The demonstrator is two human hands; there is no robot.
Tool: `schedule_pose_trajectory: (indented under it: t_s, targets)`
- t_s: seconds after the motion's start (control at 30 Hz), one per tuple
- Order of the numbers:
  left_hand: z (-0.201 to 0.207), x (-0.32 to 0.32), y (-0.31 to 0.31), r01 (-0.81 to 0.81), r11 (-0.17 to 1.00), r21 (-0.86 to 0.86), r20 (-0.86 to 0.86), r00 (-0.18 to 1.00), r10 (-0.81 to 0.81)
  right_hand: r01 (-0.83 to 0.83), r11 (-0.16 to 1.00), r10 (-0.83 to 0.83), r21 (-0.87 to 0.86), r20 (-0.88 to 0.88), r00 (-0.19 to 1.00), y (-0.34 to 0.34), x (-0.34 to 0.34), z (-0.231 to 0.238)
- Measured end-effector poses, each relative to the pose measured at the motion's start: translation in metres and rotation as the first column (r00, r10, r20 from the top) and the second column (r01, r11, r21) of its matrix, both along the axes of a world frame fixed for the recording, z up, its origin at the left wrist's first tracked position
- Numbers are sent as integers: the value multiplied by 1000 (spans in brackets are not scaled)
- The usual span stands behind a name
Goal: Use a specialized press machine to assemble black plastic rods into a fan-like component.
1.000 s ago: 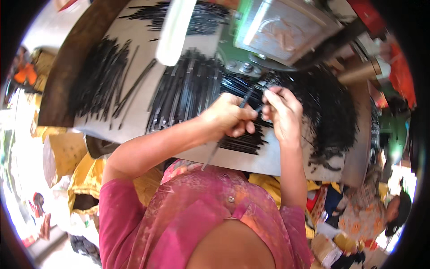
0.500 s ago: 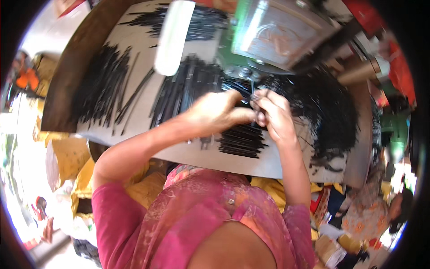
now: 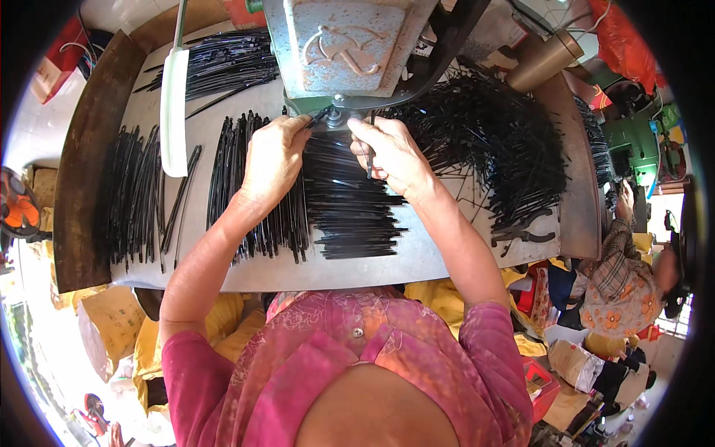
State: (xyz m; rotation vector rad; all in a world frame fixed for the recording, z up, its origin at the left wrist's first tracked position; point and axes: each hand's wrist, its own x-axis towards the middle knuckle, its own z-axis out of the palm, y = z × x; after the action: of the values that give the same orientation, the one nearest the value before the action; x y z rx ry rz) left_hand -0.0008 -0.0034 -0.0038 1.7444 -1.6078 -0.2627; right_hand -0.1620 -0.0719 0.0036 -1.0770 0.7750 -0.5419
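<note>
My left hand (image 3: 274, 158) pinches the end of a thin black rod (image 3: 320, 116) and holds it at the small metal head (image 3: 335, 118) under a green-and-grey machine (image 3: 350, 45). On the other side of that head, my right hand (image 3: 393, 155) has its fingers curled round another slim black piece (image 3: 369, 160), which points toward me. Just below both hands lies a crosswise stack of black rods (image 3: 354, 216). Beside my left forearm is a bundle of rods (image 3: 231, 186) laid lengthwise. How the rod meets the machine head is too small to tell.
A large tangled heap of black rods (image 3: 499, 141) covers the table's right side, with pliers (image 3: 525, 232) at its near edge. More bundles lie left (image 3: 132, 197) and far left (image 3: 223, 63). A white lamp tube (image 3: 174, 112) hangs above. Another person (image 3: 622, 276) sits at right.
My hands were together over the crosswise stack; now they are apart, on either side of the machine head. My view has shifted, so the machine sits further left and higher.
</note>
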Motion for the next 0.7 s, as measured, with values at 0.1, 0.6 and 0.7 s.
schedule_pose_trajectory:
  t_s: [0.1,0.6,0.7]
  targets:
    - [-3,1,0,24,999,-21,-51,998,-25,-4,1000,4,16,2,1000,0,1,1]
    - [-3,0,5,48,996,-71,270,962,-27,-8,1000,8,20,-8,1000,-2,5,-5]
    - [3,5,8,99,993,-70,579,814,-40,5,999,-5,38,-12,1000,0,6,-3]
